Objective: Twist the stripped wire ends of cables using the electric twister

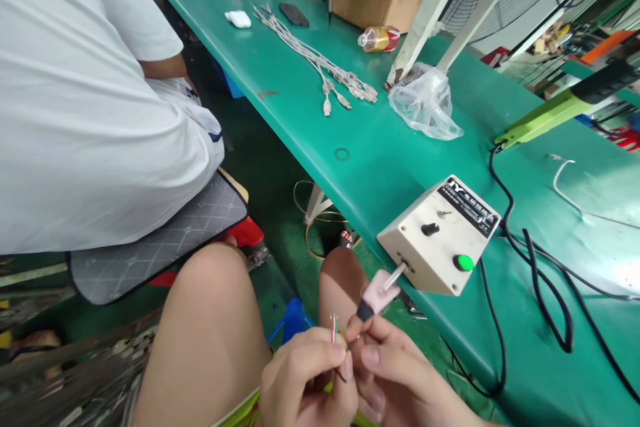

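Thin stripped wires (333, 330), red, white and green among them, stick up from the pinched fingers of my left hand (306, 373). Close beside it, my right hand (397, 363) has its thumb and forefinger nearly together, just below the dark tip of a pink piece (380, 293) on a metal shaft. What the right fingers hold, if anything, is too small to make out. That shaft comes out of a beige box (437, 240) with a black knob, a small switch and a green button, at the table's near edge.
On the green table (300, 140) lie grey USB cables (320, 60), a plastic bag (427, 101), a bottle (379, 39), a phone (294, 14), a white case (238, 19), a green-handled tool (545, 117) and black cords (537, 273). A person in a white shirt (90, 113) sits at left.
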A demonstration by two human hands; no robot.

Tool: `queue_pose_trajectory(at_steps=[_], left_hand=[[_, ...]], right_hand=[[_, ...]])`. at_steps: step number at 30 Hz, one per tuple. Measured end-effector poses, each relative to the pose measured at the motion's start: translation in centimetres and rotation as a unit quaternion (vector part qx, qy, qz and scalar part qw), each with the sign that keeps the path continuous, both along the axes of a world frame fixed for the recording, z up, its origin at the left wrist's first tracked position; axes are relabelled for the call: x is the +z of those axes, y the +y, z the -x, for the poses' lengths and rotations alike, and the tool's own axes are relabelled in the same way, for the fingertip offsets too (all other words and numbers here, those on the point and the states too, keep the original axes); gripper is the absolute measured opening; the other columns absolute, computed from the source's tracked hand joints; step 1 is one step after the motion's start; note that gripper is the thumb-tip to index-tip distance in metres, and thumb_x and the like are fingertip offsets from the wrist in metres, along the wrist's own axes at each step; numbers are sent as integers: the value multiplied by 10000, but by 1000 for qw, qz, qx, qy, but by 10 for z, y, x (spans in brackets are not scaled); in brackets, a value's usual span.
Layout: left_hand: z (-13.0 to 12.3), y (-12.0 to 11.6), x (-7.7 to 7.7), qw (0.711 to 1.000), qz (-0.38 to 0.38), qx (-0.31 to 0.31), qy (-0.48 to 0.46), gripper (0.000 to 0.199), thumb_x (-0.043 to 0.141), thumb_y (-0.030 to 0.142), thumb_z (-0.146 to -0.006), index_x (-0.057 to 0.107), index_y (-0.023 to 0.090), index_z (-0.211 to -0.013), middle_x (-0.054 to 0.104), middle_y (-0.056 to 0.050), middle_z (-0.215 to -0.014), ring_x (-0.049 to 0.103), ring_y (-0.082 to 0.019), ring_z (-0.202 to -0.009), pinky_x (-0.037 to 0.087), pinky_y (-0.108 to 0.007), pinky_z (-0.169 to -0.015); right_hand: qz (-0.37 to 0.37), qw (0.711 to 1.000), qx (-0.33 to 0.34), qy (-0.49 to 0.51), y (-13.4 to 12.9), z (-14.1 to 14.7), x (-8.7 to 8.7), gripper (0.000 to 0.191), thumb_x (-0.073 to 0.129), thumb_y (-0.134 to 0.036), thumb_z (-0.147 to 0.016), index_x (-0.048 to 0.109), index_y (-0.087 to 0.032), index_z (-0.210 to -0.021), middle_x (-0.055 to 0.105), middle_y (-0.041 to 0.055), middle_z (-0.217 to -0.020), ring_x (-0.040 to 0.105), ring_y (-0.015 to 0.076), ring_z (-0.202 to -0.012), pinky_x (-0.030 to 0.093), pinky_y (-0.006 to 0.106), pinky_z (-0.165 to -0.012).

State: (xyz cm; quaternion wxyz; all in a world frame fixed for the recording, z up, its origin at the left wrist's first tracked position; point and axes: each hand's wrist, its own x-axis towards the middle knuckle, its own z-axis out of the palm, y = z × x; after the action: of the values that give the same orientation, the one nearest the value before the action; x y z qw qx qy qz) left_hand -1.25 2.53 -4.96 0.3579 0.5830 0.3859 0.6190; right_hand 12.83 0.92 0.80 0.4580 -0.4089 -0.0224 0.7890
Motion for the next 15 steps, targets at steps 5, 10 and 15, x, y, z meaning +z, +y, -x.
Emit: queue_pose_trajectory(at_steps=[5,10,15], left_hand=[[6,-7,4,1000,-7,3,12,336,654,-78,-844,685,186,-1051,742,-3,-815,748,-128,-676,640,-183,-661],[6,4,5,925,234,-82,-288,149,749,238,-1031,644,224,-926,624,48,-704,484,-45,-468,444,-108,-452],[11,34,13,698,425,-100,-568,448,1001,342,-805,579,213,-883,550,116,-617,150,1,-403,247,-97,-363]], right_hand=[[28,997,23,-65,6,4,10,252,942,-322,-774,790,-174,-912,549,-57,-599,345,68,-496,267,228,-526],[14,964,167,-208,7,4,6,193,836,-315,-758,738,-192,-872,501,-69,-662,337,91,-538,219,257,-513],[-45,909,333,-248,-8,12,-17,135,775,-306,-795,703,-230,-880,585,-38,-703,463,147,-654,320,292,-635]])
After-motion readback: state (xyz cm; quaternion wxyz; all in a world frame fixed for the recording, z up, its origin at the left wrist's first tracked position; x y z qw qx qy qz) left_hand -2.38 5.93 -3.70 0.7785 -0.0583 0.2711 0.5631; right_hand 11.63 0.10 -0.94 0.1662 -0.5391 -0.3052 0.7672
